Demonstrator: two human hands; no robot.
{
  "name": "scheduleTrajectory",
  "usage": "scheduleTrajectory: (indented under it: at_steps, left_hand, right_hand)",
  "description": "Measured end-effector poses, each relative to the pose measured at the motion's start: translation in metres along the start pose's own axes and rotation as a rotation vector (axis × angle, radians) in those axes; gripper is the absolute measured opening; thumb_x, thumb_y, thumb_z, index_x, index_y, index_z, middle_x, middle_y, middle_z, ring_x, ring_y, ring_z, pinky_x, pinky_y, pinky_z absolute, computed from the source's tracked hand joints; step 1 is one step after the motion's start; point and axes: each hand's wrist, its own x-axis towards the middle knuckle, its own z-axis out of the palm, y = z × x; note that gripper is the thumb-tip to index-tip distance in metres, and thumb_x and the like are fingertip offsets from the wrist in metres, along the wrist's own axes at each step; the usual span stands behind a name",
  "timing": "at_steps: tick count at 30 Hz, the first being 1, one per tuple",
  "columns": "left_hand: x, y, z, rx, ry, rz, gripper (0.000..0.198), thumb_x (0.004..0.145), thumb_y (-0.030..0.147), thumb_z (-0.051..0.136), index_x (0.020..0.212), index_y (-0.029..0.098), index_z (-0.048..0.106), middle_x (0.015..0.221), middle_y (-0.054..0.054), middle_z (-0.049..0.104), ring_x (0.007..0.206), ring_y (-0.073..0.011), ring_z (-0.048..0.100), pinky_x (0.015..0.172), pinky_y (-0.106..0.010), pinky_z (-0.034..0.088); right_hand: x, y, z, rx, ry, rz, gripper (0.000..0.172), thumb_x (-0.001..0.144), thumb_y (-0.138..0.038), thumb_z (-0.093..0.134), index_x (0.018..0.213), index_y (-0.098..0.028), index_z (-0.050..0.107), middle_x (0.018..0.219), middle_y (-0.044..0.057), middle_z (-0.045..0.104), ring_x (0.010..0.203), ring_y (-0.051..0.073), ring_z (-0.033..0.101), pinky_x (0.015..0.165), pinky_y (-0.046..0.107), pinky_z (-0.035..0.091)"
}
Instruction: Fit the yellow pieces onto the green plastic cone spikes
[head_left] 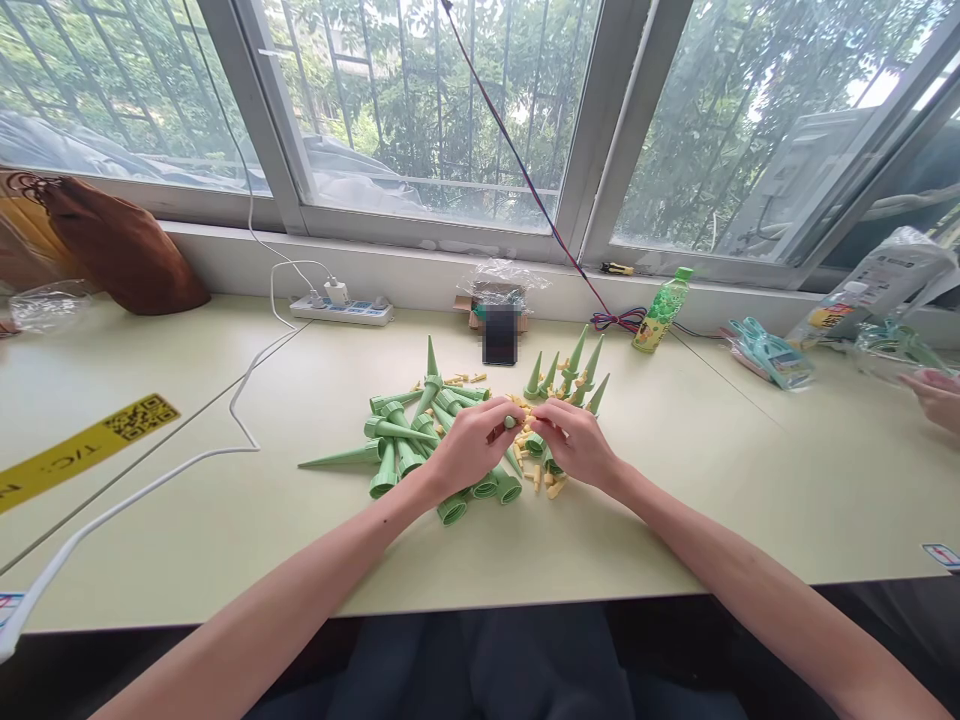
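Note:
My left hand (474, 438) is closed around a green plastic watering spike (510, 422), of which only a small rounded part shows between the fingers. Close beside it, the fingertips of my right hand (576, 440) are pinched together; what they hold is too small and covered to make out. Beneath and left of my left hand lies a loose pile of green spikes (401, 428) with wide, ribbed open ends. Several more green spikes (576, 355) stand point-up behind my right hand. Small yellow plastic valves (555, 488) are scattered under and between both hands.
Behind the pile, a dark phone (499, 335) leans against a small box. A power strip (341, 308) with a white cable (247, 410) sits at left. A green-capped bottle (664, 310) and bagged scissors (769, 352) stand at right. Another person's hand (934, 395) shows at the right edge.

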Motion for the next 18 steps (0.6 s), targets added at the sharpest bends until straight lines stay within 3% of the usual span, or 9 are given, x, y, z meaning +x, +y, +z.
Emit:
scheduleTrajectory:
  at_steps: [11,18]
  left_hand:
    - [0.0006,0.0015,-0.0013,0.011,-0.003,0.023,0.011,0.089,0.015,0.054,0.092,0.019,0.063,0.085,-0.001,0.065,0.061,-0.0079,0.054,0.058,-0.020,0.046]
    - [0.0013,-0.0010,-0.0004,-0.003,0.033,-0.015,0.009,0.089,0.017,0.055,0.092,0.019,0.064,0.087,-0.002,0.066,0.065,-0.0090,0.057,0.059,-0.020,0.048]
  right_hand:
    - [-0.0018,0.0042,0.0019,-0.048,0.001,0.003,0.028,0.097,-0.025,0.042,0.071,-0.019,0.050,0.062,-0.001,0.044,0.057,0.011,0.037,0.054,0.025,0.032]
    - [0.0002,-0.0033,0.0008,0.030,0.038,0.097,0.012,0.095,-0.029,0.050,0.095,-0.020,0.059,0.077,0.002,0.061,0.067,0.013,0.053,0.058,0.025,0.042]
